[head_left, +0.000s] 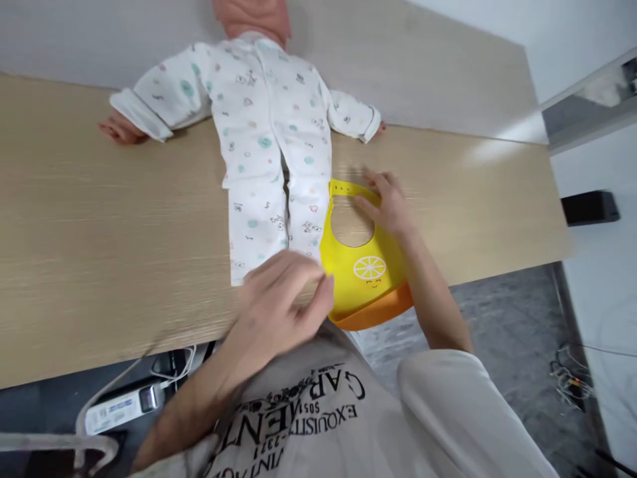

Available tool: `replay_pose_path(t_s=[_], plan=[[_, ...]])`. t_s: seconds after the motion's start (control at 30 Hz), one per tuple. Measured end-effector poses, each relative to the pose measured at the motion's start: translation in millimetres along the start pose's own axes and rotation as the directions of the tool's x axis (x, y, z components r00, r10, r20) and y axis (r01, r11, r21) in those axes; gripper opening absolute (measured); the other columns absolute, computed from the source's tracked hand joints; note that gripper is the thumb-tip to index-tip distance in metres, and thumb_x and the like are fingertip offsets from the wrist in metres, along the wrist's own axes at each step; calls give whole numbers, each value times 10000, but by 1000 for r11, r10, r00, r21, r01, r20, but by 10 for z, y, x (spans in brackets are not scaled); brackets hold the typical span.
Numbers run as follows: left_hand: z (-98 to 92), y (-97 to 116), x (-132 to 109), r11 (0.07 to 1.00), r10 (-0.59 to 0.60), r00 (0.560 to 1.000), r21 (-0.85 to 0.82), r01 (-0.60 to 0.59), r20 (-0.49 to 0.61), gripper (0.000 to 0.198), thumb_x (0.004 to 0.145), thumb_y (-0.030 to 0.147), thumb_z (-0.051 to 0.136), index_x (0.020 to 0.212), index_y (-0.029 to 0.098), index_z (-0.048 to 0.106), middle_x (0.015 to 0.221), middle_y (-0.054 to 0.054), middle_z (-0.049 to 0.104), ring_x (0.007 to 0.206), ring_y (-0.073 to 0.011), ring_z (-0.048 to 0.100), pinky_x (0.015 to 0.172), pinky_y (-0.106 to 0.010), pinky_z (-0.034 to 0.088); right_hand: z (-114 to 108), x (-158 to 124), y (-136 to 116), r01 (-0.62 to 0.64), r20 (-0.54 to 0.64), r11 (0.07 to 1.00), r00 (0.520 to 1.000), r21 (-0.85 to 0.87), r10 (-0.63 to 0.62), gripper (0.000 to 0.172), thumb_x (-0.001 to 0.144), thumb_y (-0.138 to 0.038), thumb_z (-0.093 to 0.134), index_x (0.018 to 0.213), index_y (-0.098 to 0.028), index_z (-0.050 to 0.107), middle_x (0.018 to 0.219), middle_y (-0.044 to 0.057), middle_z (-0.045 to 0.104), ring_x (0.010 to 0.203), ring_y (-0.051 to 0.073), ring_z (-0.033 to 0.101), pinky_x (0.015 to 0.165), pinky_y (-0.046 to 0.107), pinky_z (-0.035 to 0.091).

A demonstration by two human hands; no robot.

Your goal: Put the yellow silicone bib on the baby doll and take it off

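The right hand (391,206) is placed over the upper right part of a yellow baby bib (343,282), its thumb and fingers seen apart; because of blur, it cannot be told whether the bib is pinched. The left hand (279,299) is held curled just left of the bib, thumb and forefinger brought close together; whether anything is clamped between them cannot be told.

The bib is laid right of the frame's centre, on the wooden tabletop (109,232). Its neck opening is turned toward the top of the frame, and a white citrus slice (369,267) is printed on its front. Its orange catch pocket (375,311) is set along the lower edge.

Just left of the bib, a baby doll (256,16) is laid with its arms spread, its head cut off by the top edge. It is dressed in a white printed baby outfit (263,136), the legs partly covered by the left hand.

At the bottom, a grey lettered T-shirt (318,425) is worn. A white power strip (122,408) is seen at lower left, loose cables (572,385) at lower right.
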State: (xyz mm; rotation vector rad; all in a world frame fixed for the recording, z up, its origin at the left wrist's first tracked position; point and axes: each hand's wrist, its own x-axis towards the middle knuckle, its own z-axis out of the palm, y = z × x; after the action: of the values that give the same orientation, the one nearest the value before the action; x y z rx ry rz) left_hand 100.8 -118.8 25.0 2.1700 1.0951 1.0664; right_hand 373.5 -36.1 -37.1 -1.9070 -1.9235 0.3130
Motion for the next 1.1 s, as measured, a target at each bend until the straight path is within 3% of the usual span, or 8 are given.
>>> replay_pose_path(t_s=[0.13,0.23,0.33,0.47,0.6,0.73,0.9,1.1], plan=[[331,-134,328,886,-171,973,456,83,157,239,913,343,610,973,117,661,1022,-145,642,905,-261,638,619,-301,499,124,118,-11,-122,84,990,988,-75,128,284,793,-366,717,918,-127,627,988,119,611,973,236,562,943,420,476],[445,-112,422,789,-294,928,606,100,230,328,924,363,585,1101,93,647,1110,-193,591,976,-318,611,621,-329,502,43,107,-39,-160,114,984,979,-77,168,311,771,-414,726,830,-146,579,891,90,608,858,208,539,861,385,466],[482,-52,419,787,-299,919,611,85,256,260,943,242,502,1070,67,646,1074,-204,592,985,-338,597,638,-370,511,-48,51,-5,-189,119,982,974,-28,191,364,769,-477,704,887,-157,580,842,63,612,757,170,502,758,326,425],[540,-44,454,839,-316,895,534,109,314,239,908,91,441,984,68,667,1041,-205,620,1024,-344,605,716,-406,513,-129,-73,48,-174,183,985,969,17,168,421,812,-565,619,690,-174,520,647,13,511,600,112,376,623,278,307],[504,-68,485,925,-202,908,375,53,368,220,882,64,454,996,101,639,1052,-181,634,1027,-295,606,740,-367,493,-228,-226,55,-166,47,956,986,242,159,429,869,-580,566,704,-194,477,613,6,491,580,114,381,576,275,302],[142,-77,537,985,-92,912,-98,143,400,130,954,240,458,907,165,553,783,-40,600,710,-161,573,641,-291,441,-494,-301,13,-201,-130,872,950,447,285,422,840,-615,603,801,-212,488,581,2,527,498,126,428,490,268,319],[-575,-116,838,681,-166,906,-619,392,390,189,847,361,586,806,185,527,721,3,559,640,-127,562,541,-236,431,-952,-113,-383,-99,-299,701,856,706,421,458,758,-593,683,736,-202,445,532,-36,475,434,92,418,416,219,308],[-1257,-89,1043,500,-249,933,-791,353,259,211,646,312,721,759,147,654,743,-51,660,712,-215,658,576,-291,521,-1237,213,-1280,-24,-138,394,916,919,376,413,720,-518,704,764,-207,435,486,-71,386,373,64,314,364,204,241]])
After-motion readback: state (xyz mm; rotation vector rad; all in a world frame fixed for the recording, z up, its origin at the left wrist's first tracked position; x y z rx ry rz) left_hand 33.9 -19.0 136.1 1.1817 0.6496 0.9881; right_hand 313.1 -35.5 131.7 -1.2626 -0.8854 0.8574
